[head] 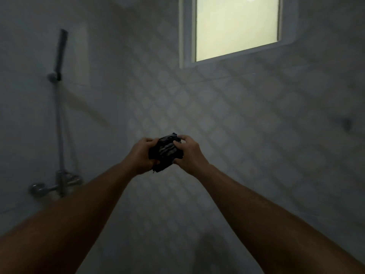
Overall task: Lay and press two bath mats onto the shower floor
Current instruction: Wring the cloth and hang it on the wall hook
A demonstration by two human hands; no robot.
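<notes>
A dark folded bundle with pale stripes, apparently a folded bath mat (165,152), is held up in front of me at chest height in the dim shower room. My left hand (141,155) grips its left side with curled fingers. My right hand (188,153) grips its right side, fingers curled over the top edge and thumb underneath. Both arms are stretched forward. The shower floor is hardly visible, only a dark blurred strip at the bottom. I see no second mat.
A hand shower (60,54) hangs on a wall rail at the left, with a chrome mixer tap (59,183) below it. A frosted window (237,26) glows at the top. The tiled wall (256,125) ahead has a diamond pattern.
</notes>
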